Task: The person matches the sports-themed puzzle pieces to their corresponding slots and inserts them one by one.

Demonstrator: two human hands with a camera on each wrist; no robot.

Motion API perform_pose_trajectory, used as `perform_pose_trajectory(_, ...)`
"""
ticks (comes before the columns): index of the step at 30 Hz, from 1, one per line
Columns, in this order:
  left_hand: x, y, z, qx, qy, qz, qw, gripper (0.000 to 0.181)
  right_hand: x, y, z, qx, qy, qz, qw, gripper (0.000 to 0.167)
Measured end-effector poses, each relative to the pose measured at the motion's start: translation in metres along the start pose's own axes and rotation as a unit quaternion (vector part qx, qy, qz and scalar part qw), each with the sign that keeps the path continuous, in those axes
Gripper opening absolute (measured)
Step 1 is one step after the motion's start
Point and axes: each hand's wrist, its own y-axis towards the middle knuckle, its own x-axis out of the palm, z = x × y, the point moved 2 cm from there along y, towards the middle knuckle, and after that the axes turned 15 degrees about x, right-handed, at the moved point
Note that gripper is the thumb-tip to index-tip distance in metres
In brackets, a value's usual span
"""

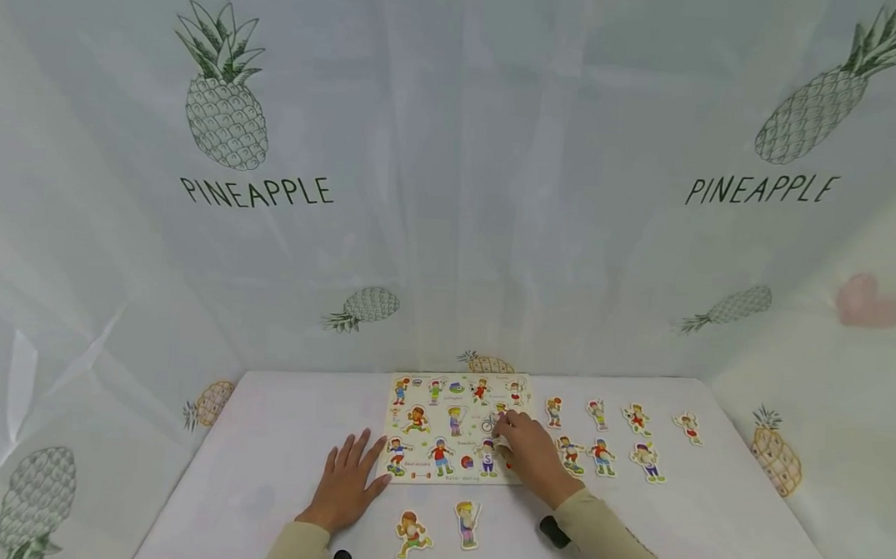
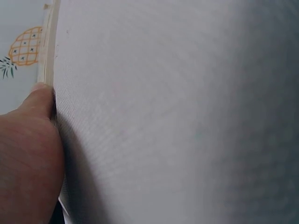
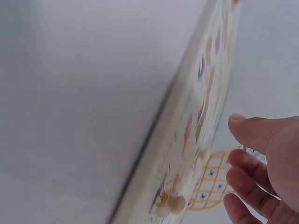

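Observation:
A wooden puzzle board (image 1: 436, 426) with pictures of children at sports lies on the white table. My left hand (image 1: 345, 483) is spread on the table at the board's left side, its thumb touching the edge. Over the board's right part is my right hand (image 1: 534, 454), close to the cyclist picture (image 1: 489, 423). In the right wrist view, its thumb and loosely bent fingers stand apart with nothing between them. Small round knobs (image 3: 177, 204) stick up from the board there. Below the board lie a runner piece (image 1: 412, 535) and a bat-holding figure piece (image 1: 466, 525).
Several loose figure pieces lie right of the board in two rows, among them a red-dressed figure (image 1: 688, 427) and one in a purple cap (image 1: 648, 462). A white cloth with pineapple prints (image 1: 225, 124) hangs behind and around the table.

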Motion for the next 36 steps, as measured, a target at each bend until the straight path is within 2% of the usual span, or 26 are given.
perform_pose_trajectory(4,0.013,-0.004,0.005,0.011,-0.009,0.000,0.9999,0.067,-0.002,-0.030,-0.004,-0.004,0.003,-0.020,0.9998,0.023)
perform_pose_trajectory(9,0.026,0.006,0.011,0.045,-0.010,-0.012,0.9989,0.069,-0.010,-0.062,-0.007,0.006,-0.008,-0.043,0.9990,0.024)
perform_pose_trajectory(12,0.027,0.011,0.009,0.048,0.004,-0.022,0.9986,0.067,-0.012,-0.073,-0.016,0.000,0.004,-0.064,0.9980,0.023)
perform_pose_trajectory(15,0.025,0.011,0.003,0.036,0.015,-0.028,0.9988,0.067,-0.011,-0.077,-0.028,-0.018,0.020,-0.091,0.9955,0.020)
perform_pose_trajectory(18,0.019,0.008,-0.003,0.032,0.009,-0.023,0.9992,0.067,-0.009,-0.079,-0.039,-0.032,0.031,-0.116,0.9923,0.019)
perform_pose_trajectory(23,0.014,0.002,-0.008,0.026,0.009,-0.016,0.9995,0.069,-0.002,-0.080,-0.049,-0.045,0.041,-0.143,0.9879,0.021)
perform_pose_trajectory(25,0.012,0.000,-0.007,0.026,0.014,-0.010,0.9995,0.068,0.001,-0.080,-0.050,-0.052,0.041,-0.146,0.9871,0.022)
perform_pose_trajectory(30,0.001,-0.002,0.001,0.026,-0.007,0.002,0.9996,0.068,0.004,-0.081,-0.054,-0.065,0.035,-0.135,0.9881,0.020)
perform_pose_trajectory(36,-0.014,-0.002,0.012,-0.004,-0.010,-0.016,0.9998,0.064,0.003,-0.078,-0.057,-0.070,0.033,-0.130,0.9884,0.016)
